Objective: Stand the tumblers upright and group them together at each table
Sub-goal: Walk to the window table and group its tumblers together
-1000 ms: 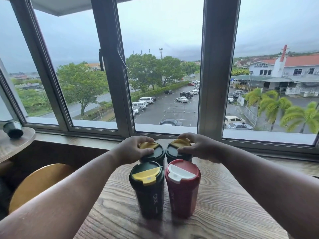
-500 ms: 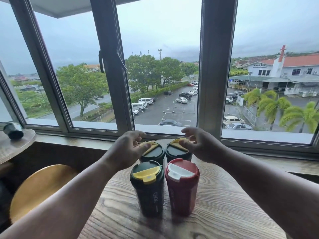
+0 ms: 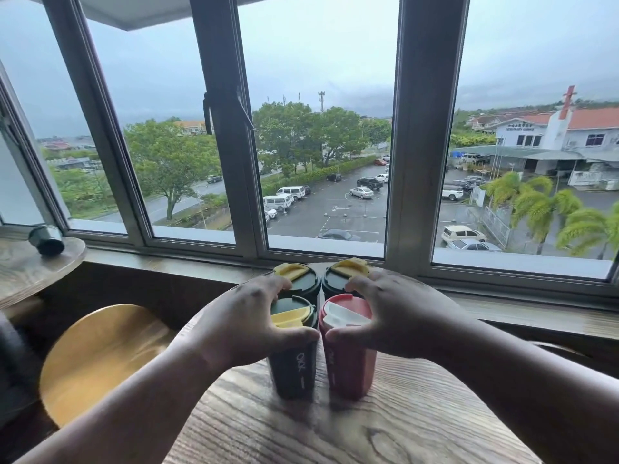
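Four tumblers stand upright together on the worktop (image 3: 385, 426).
The left hand (image 3: 248, 326) grips the near black tumbler (image 3: 294, 363); the right hand (image 3: 388, 316) grips the red tumbler (image 3: 350, 370), lids pointing up.

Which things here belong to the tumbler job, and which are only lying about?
Job:
near black tumbler
red tumbler
two rear black tumblers
tipped tumbler on the side table
left hand
right hand

Lying about:
wooden stool
window frame

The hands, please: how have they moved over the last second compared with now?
Both came back from the two rear tumblers: the left hand now grips the front black tumbler, the right hand the red tumbler. All four tumblers stayed upright and grouped on the table.
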Demonstrator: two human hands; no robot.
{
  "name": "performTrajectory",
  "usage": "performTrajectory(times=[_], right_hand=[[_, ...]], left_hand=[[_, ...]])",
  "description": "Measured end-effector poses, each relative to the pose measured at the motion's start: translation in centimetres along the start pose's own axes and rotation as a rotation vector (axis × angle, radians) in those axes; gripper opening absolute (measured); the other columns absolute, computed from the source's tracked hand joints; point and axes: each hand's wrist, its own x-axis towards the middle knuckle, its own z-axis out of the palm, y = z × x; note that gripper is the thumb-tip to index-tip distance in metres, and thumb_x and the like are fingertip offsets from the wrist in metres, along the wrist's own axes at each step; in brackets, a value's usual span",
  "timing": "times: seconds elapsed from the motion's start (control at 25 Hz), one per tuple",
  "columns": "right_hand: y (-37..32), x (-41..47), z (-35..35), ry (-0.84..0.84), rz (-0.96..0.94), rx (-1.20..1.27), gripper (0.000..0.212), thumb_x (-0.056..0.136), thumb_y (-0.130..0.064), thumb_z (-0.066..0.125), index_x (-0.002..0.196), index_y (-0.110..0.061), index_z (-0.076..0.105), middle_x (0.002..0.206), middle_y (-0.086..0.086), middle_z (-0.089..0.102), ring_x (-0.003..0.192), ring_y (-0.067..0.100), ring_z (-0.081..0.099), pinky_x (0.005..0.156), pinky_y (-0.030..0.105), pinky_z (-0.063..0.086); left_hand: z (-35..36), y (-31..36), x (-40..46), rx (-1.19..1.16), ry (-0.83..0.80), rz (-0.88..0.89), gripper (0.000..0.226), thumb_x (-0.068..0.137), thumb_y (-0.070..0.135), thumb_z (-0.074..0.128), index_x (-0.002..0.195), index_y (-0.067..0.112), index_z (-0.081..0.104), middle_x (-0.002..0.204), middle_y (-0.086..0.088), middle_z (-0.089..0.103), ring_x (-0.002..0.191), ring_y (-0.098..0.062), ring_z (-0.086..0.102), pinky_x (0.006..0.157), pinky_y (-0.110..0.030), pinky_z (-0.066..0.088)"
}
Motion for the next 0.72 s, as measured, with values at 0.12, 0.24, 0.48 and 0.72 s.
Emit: performTrajectory(times=[0.12,0.24,0.48,0.72], right_hand=[[0.0,0.0,0.7,0.002,-0.026,0.048,0.059,0.071,-0.075,0.062,0.112,-0.033,0.057,0.099,-0.008,0.054,0.087,0.014,0.054,0.069,0.03,0.041],[0.5,-0.2,0.9,0.017,-0.056,0.092,0.055,0.073,-0.07,0.064,0.115,-0.034,0.058,0.1,-0.012,0.051,0.087,0.01,0.052,0.071,0.029,0.042],[1.1,-0.5,1.0,-0.029,-0.118,0.245,0.045,0.069,-0.056,0.062,0.11,-0.038,0.059,0.108,-0.013,0.051,0.095,0.008,0.052,0.081,0.023,0.046],[1.6,-0.8,1.1,-0.025,-0.111,0.301,0.039,0.072,-0.039,0.064,0.111,-0.037,0.062,0.117,-0.019,0.052,0.096,-0.011,0.049,0.071,0.001,0.033]], left_hand=[[0.2,-0.7,0.1,-0.033,-0.014,0.032,0.08,0.064,0.073,0.074,0.132,0.042,0.047,0.11,0.02,0.055,0.094,0.002,0.054,0.078,-0.017,0.039],[-0.2,-1.7,0.3,-0.151,-0.097,0.078,0.072,0.066,0.058,0.082,0.128,0.046,0.047,0.112,0.022,0.056,0.102,0.005,0.054,0.079,-0.008,0.039],[-0.2,-3.4,0.7,-0.296,-0.187,0.155,0.078,0.068,0.039,0.088,0.129,0.053,0.043,0.124,0.022,0.051,0.119,0.01,0.05,0.099,-0.016,0.044],[0.0,-5.2,1.6,-0.304,-0.18,0.3,0.081,0.065,0.037,0.089,0.132,0.046,0.045,0.124,0.021,0.061,0.12,0.006,0.052,0.096,-0.006,0.034]])
